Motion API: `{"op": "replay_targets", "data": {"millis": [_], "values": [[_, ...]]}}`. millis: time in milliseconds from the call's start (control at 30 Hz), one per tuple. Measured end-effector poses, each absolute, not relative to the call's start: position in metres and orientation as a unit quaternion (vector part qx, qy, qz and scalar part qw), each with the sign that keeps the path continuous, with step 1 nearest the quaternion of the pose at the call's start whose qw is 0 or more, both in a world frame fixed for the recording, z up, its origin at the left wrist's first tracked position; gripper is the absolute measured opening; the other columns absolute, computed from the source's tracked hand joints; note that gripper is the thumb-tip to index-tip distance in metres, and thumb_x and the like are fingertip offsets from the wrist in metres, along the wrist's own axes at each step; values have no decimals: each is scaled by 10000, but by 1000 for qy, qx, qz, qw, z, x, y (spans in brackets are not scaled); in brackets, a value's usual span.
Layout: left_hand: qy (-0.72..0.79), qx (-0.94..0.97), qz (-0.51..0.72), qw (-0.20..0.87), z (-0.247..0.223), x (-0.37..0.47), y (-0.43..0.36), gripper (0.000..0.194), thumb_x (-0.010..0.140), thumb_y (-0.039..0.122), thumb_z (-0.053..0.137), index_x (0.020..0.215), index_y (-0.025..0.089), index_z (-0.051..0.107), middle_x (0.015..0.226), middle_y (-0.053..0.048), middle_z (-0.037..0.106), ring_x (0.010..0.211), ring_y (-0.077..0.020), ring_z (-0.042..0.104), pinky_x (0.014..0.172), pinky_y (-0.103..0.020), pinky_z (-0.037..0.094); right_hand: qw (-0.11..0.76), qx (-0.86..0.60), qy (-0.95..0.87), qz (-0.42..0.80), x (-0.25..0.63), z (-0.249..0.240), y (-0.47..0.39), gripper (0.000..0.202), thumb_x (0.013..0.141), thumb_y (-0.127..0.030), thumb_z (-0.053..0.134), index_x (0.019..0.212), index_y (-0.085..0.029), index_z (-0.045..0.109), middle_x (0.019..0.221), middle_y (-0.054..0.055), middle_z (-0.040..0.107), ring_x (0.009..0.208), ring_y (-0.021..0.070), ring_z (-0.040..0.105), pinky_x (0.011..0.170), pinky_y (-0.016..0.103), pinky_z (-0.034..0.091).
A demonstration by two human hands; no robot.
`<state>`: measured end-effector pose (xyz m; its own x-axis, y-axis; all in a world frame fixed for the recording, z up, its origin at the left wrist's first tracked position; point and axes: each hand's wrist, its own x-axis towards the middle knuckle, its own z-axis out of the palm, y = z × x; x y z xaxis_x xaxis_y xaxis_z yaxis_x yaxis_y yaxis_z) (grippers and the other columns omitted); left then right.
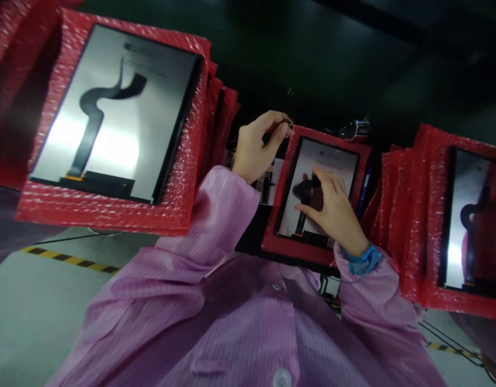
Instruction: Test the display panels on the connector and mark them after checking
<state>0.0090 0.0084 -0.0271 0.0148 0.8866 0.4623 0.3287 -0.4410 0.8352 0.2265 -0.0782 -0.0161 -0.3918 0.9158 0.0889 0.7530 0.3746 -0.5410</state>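
A display panel (290, 201) with a silvery back lies on a red bubble-wrap sheet (274, 248) in front of me. Its dark ribbon cable (301, 189) curves across the back. My right hand (336, 209) is over the panel, thumb and fingers apart, with the fingertips at the upper end of the cable; whether they touch it I cannot tell. At the sheet's upper left corner, my left hand (259, 142) has thumb and forefinger pinched around a small brownish piece (288, 122), too small to name. A blue wrist band (364, 260) circles my right wrist.
To the left, another silver-backed panel (159, 107) with a ribbon cable rests on a stack of red bubble wrap (175, 215). A similar panel (457, 226) tops the right-hand stack (409, 215). Beyond the middle sheet sits a dark, shiny object (354, 129).
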Motion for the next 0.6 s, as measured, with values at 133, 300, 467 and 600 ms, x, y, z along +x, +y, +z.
{"op": "replay_targets", "data": {"millis": [133,300,467,600], "values": [[436,719,504,197,-24,5,9,413,1041,541,413,839,239,609,833,-16,677,807,-160,613,772,-356,493,283,-494,-760,312,221,-19,-81,709,787,-471,798,1396,-278,491,1349,113,571,1304,318,515,1117,584,437],[445,779,405,177,-22,1,8,389,1073,402,351,810,240,586,797,-11,648,838,-188,597,884,-431,424,458,-433,-588,507,210,-25,-81,852,796,-499,785,1480,-454,279,1653,15,235,1425,240,466,1105,486,494],[431,826,320,172,-19,2,3,277,1008,265,432,796,213,602,752,-6,635,866,-215,604,927,-499,372,485,-418,-494,587,203,-24,-76,477,965,-680,396,1218,-315,570,1333,41,632,1177,220,657,1075,497,510],[398,852,294,172,-20,4,0,255,972,235,463,775,202,621,733,-3,627,875,-220,602,979,-531,351,454,-425,-576,531,204,-24,-71,526,1006,-631,332,728,-225,516,1080,57,688,1050,211,648,974,432,516]]}}
